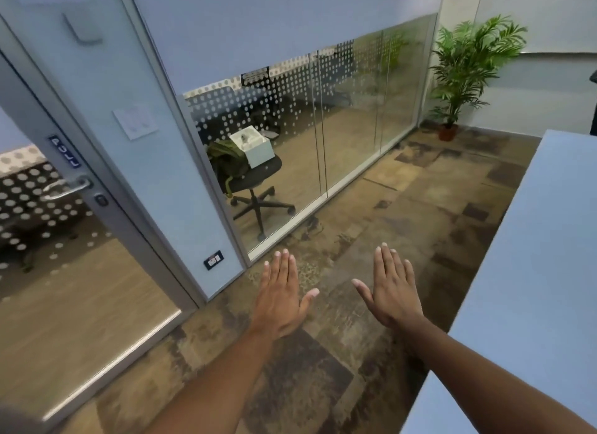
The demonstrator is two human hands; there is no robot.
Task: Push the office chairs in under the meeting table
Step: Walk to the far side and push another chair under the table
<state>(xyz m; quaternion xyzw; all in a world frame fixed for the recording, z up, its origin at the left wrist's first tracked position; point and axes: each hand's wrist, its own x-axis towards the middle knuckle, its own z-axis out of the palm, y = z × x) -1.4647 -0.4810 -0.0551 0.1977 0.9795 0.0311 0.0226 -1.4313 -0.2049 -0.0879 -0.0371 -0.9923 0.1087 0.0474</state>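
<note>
My left hand (281, 296) and my right hand (392, 288) are stretched out flat, palms down, over the patterned carpet, holding nothing. A black office chair (255, 181) on castors stands behind the glass partition in the room beyond, with a white box (253, 146) and a green bag (226, 159) on its seat. A pale table surface (533, 272) runs along my right side. No chair stands beside it in view.
A glass door (74, 239) with a lever handle (66, 188) and a "PULL" sign is at the left. The glass partition (349, 136) with a dot pattern runs to the back. A potted plant (462, 78) stands in the far corner. Carpeted floor lies between the partition and the table.
</note>
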